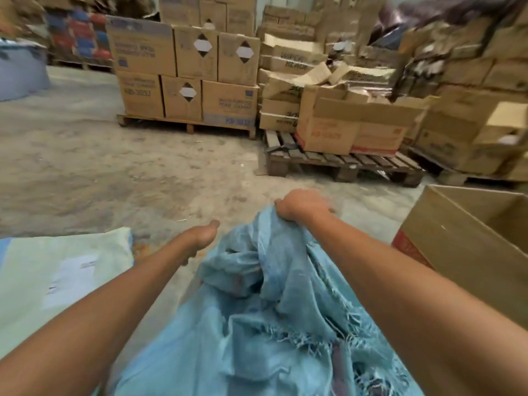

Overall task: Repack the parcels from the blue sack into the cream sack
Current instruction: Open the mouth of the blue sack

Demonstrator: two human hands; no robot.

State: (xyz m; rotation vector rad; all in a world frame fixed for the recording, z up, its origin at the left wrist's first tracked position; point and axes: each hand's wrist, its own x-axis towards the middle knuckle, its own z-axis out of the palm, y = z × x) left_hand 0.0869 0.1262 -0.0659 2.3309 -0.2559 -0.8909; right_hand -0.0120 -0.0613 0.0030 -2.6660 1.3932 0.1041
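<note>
- Blue sack [285, 324], woven and crumpled, filled the lower centre of the frame, between the person's two bare forearms.
- Its mouth was bunched and folded over, with a frayed edge [303, 337] of loose threads running across the lower middle.
- Boxy lumps showed under the cloth near its top left, but no parcel lay bare, so I could not tell what was inside.
- Right hand [301, 205] was clenched on the sack's topmost fold, just right of centre, fingers curled round the cloth and pulling it up into a peak.
- Left hand [200, 238] hung just beside the sack's left edge, apart from it; it looked loose and open, thumb forward, with nothing in it.
- Cream sack [63, 281], as it looked, lay flat on the floor [85, 167] at the lower left, with a white label [71, 281] on top; it was left of the left forearm and clear of the blue one.
- Concrete floor, grey and dusty, spread across the middle.
- Open box [471, 241] of brown cardboard stood at the right edge, near the right forearm.
- Cartons [185, 72] were stacked on a pale pallet [185, 125] at upper centre.
- More torn, slumped boxes sat on a dark pallet [343, 164] at upper right.
</note>
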